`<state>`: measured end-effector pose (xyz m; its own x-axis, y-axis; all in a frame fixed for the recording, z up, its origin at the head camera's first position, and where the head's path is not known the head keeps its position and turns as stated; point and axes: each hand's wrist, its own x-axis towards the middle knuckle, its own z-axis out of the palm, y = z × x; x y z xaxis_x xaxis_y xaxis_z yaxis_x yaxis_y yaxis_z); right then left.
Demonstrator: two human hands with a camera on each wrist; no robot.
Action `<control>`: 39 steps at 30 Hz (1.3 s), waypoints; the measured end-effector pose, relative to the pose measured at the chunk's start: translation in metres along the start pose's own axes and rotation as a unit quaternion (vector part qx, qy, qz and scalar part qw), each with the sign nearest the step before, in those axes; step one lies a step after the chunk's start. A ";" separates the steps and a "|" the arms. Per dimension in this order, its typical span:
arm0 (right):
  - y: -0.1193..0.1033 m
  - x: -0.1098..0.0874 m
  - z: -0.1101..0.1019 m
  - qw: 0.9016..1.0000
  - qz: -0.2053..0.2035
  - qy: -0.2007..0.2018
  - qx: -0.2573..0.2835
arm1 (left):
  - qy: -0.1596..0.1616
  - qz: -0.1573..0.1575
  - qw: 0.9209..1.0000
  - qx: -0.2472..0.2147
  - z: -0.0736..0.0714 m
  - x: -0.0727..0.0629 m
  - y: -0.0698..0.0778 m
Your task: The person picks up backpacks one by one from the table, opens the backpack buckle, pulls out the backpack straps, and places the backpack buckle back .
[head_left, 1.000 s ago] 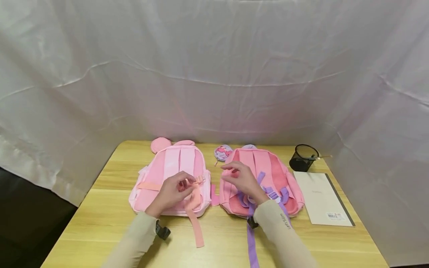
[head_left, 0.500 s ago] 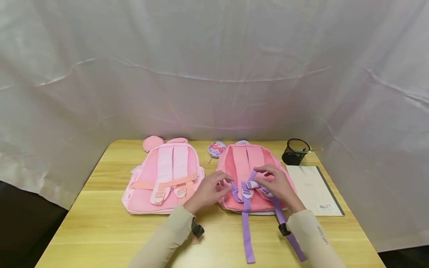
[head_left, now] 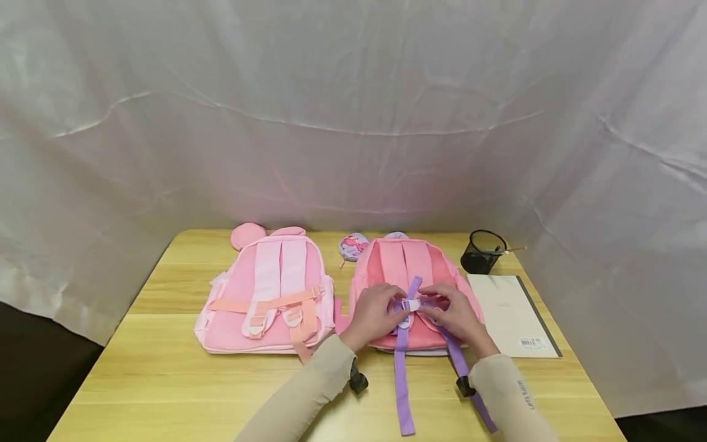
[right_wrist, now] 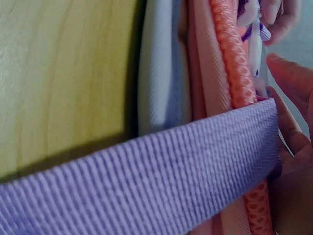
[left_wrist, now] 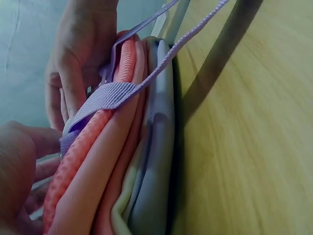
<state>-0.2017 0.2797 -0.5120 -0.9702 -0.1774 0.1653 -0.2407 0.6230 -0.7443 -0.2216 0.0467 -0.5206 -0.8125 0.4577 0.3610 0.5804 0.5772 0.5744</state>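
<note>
On the right-hand backpack (head_left: 425,337), darker pink with purple webbing, both hands work at a white side-release buckle (head_left: 411,304). My left hand (head_left: 374,314) pinches the buckle's left end, and my right hand (head_left: 457,314) pinches its right end. A short purple strap end (head_left: 416,283) sticks up just above the fingertips. Two long purple straps hang down over the bag's lower edge; one strap (right_wrist: 161,166) crosses the right wrist view. In the left wrist view the left hand (left_wrist: 22,169) and right hand (left_wrist: 80,58) meet over the padded back, fingertips partly hidden behind webbing.
A light pink backpack (head_left: 229,331) with a buckled orange chest strap (head_left: 284,301) lies to the left. Behind stands a black mesh pen holder (head_left: 479,255); a notebook (head_left: 510,313) lies at the right. A round purple pouch (head_left: 352,247) sits between the bags.
Both hands have moved right, from the light pink backpack's orange strap and the space beside it to the purple-strapped backpack. The fingers have come together at its white buckle.
</note>
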 end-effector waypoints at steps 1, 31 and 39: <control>0.001 0.000 0.002 1.000 -0.007 -0.003 -0.001 | 0.000 -0.001 1.000 0.008 0.002 0.001 0.000; 0.014 0.004 0.023 1.000 -0.001 0.017 -0.015 | 0.023 -0.009 1.000 0.015 0.021 0.002 -0.007; 0.015 0.006 0.025 1.000 0.018 0.016 -0.016 | 0.024 -0.008 0.999 0.040 0.023 0.000 -0.005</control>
<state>-0.2102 0.2694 -0.5383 -0.9784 -0.1306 0.1603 -0.2065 0.6519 -0.7296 -0.2235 0.0591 -0.5402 -0.8227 0.4151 0.3885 0.5677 0.6371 0.5214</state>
